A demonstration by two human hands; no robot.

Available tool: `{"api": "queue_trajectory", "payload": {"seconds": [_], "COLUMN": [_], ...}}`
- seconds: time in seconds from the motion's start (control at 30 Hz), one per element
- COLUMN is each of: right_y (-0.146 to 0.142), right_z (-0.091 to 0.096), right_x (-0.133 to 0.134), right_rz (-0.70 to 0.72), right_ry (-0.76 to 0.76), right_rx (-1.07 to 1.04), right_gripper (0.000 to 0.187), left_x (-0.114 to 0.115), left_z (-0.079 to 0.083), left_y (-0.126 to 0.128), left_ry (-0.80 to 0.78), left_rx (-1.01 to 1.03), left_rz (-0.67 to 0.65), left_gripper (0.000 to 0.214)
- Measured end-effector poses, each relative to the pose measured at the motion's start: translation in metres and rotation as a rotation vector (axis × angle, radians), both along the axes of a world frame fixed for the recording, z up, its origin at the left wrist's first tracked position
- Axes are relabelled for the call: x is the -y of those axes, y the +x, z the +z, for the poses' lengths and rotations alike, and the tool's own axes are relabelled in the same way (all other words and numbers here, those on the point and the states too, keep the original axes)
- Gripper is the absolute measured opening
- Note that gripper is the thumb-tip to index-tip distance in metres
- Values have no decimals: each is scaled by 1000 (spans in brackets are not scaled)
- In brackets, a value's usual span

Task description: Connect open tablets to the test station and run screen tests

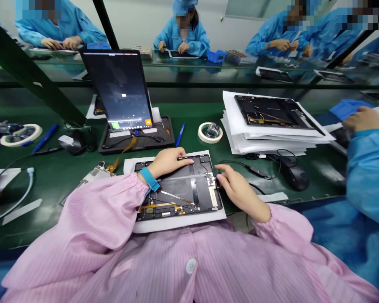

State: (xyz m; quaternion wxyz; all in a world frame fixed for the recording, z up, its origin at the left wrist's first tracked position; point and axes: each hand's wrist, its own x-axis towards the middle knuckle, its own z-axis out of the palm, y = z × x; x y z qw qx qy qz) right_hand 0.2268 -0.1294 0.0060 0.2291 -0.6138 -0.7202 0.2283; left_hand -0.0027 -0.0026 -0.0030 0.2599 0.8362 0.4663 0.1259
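Note:
An opened tablet housing (177,189) lies on white sheets in front of me, its inside facing up with orange flex cables and a small circuit board showing. My left hand (169,162), with a blue strap at the wrist, grips the housing's far edge, fingers curled over it and thumb lying inside. At the right edge my right hand (236,185) is closed, thumb and index finger bent towards the housing. Whatever sits between those fingertips is too small to make out. A black cable (256,188) runs out from behind this hand.
Behind stands a lit tablet screen (118,92) on a black tray (167,128). Nearby are a blue pen (180,134), a tape roll (201,134), a paper stack (233,145) bearing another housing (271,110), and a mouse (294,173). A co-worker's arm (369,168) reaches in at right.

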Motion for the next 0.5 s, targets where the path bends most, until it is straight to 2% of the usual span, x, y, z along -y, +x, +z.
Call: {"api": "queue_trajectory", "payload": {"seconds": [0.1, 0.23, 0.33, 0.4, 0.43, 0.47, 0.5], "right_y": [-12, -25, -25, -14, -3, 12, 31], "right_z": [5, 2, 0, 3, 5, 7, 8], "right_x": [6, 6, 3, 3, 4, 5, 7], "right_rz": [-18, 18, 56, 67, 25, -79, -250], "right_ry": [125, 138, 144, 194, 267, 383, 528], "right_rx": [385, 568, 526, 422, 360, 303, 266], "right_gripper": [44, 48, 51, 53, 52, 49, 44], "left_x": [-1, -1, -1, -1, -1, -1, -2], "left_z": [-1, -1, -1, 0, 0, -1, -1], "left_y": [0, 0, 1, 0, 0, 0, 0], "left_ry": [-5, -3, 6, -1, -7, -12, -16], "left_rx": [10, 12, 6, 14, 18, 19, 18], "left_rz": [1, 18, 14, 10, 7, 5, 3], "left_gripper": [46, 45, 46, 46, 46, 46, 46]}}
